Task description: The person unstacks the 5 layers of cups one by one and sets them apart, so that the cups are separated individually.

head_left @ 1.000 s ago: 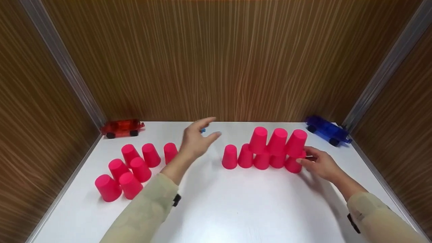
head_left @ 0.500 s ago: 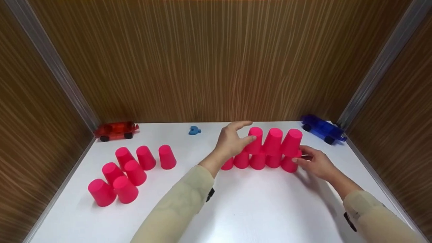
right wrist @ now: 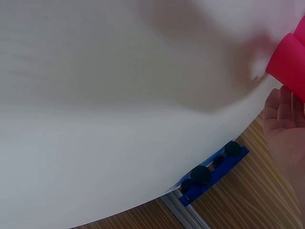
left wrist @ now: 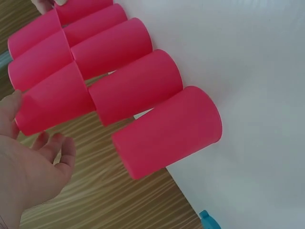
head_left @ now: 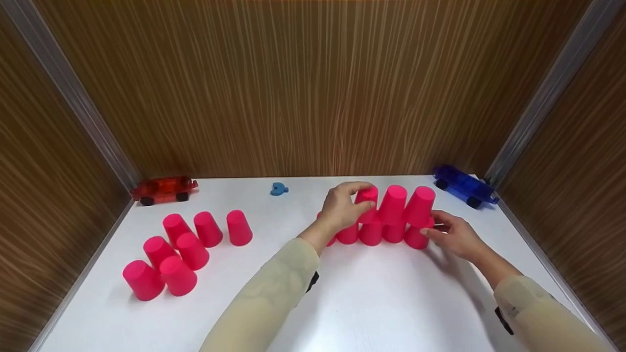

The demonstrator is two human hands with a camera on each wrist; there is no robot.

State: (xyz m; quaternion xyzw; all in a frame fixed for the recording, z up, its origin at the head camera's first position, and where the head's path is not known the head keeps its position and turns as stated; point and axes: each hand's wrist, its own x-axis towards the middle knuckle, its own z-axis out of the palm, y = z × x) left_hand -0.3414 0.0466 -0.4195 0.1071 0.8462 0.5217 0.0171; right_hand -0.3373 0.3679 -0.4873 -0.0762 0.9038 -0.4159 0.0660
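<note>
Pink cups, all upside down, stand on the white table in two groups. At the right, a lower row carries a second tier of 3 cups. My left hand [head_left: 340,208] has thumb and fingers around the leftmost upper cup [head_left: 367,196], which rests on the lower row; the left wrist view shows the thumb on that cup [left wrist: 55,102]. The left hand partly hides the left lower cups. My right hand [head_left: 457,237] holds the rightmost lower cup [head_left: 415,238] from the side, thumb in front and fingers behind. The right wrist view shows its fingers against the cup [right wrist: 288,64].
Several more upside-down cups [head_left: 178,276] form a loose group at the left. A red toy car [head_left: 165,190] stands at the back left and a blue toy car [head_left: 464,186] at the back right. A small blue piece [head_left: 279,189] lies near the wooden back wall [head_left: 293,98].
My left hand has moved right from over the middle of the table to the leftmost upper cup and closed around it. My right hand has stayed at the rightmost lower cup.
</note>
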